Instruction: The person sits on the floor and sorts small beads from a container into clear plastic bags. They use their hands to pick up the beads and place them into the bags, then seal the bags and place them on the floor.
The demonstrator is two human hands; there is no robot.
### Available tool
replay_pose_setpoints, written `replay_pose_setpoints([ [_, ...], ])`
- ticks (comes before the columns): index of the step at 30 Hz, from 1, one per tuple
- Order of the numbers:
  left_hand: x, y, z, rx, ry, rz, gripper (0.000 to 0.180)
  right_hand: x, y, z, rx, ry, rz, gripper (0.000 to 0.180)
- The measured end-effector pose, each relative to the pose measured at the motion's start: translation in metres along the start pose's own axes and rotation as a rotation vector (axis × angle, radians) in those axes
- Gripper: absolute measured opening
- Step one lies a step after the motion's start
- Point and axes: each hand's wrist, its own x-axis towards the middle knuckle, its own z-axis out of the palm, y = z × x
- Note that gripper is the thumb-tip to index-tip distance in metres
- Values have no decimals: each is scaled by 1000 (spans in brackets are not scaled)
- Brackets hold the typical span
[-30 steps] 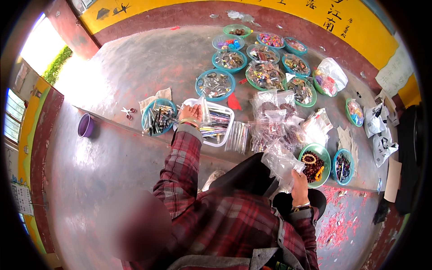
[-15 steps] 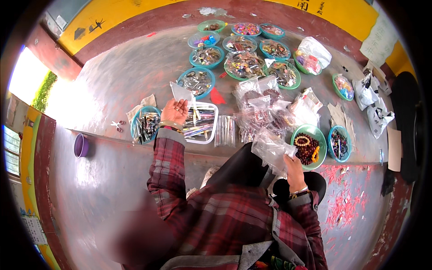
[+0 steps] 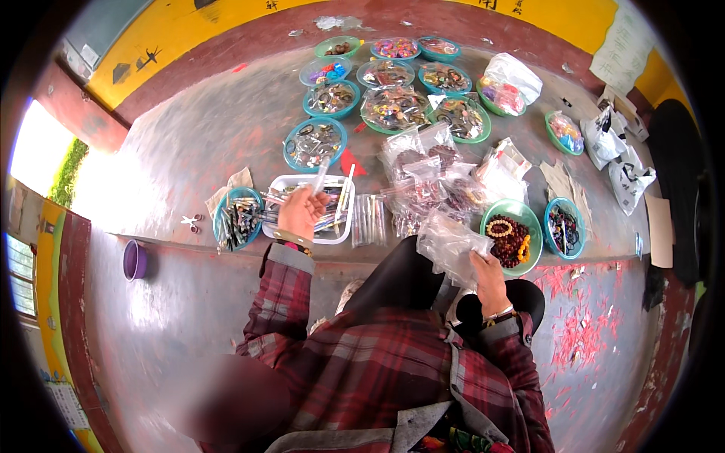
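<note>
My left hand (image 3: 301,214) is closed over the white basket (image 3: 349,232) of pens (image 3: 329,220). Its fingers pinch a clear plastic bag (image 3: 321,174), which now looks narrow, as if folded or edge-on. My right hand (image 3: 491,283) is closed on the edge of several clear plastic bags (image 3: 451,245), held above my lap in front of the green bowl (image 3: 536,235). Dark, tan and yellow bead bracelets (image 3: 513,245) lie in that bowl. Bundles of bagged pens (image 3: 369,219) lie beside the basket.
A teal basin (image 3: 226,240) of pens and white scissors (image 3: 193,222) sit to the left. Bagged dark bracelets (image 3: 430,177) are piled centrally. Several bowls of small goods (image 3: 394,109) stand behind. A teal bowl (image 3: 581,247) and white carrier bags (image 3: 631,181) are at right.
My left hand has come down and nearer over the pen basket, and its bag has turned from broad to narrow. My right hand keeps its bags. The whole view has shifted slightly.
</note>
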Motion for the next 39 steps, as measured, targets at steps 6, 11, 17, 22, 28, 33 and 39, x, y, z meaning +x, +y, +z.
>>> replay_pose_setpoints([
  [6, -35, -54, 63, 166, -114, -25, 14, 2, 3, 8, 156, 11, 6, 23],
  [11, -61, -120, 101, 375, -255, -39, 18, 2, 7, 11, 92, -10, 87, 23],
  [17, -91, -169, 122, 443, -395, -355, 20, -7, -1, 9, -110, -68, -253, 28],
  [22, -91, -189, 118, 626, -488, -262, 22, -16, 0, 2, -659, -39, -722, 31],
  [28, -95, -191, 123, 888, -624, 4, 22, -10, -6, 20, 559, -87, 152, 29],
  [33, -101, -196, 126, 957, -709, 257, 23, -7, -2, 15, 493, 80, 98, 20],
  [39, -74, -187, 98, 814, -539, -89, 25, -5, -6, -7, 554, 127, -97, 31],
])
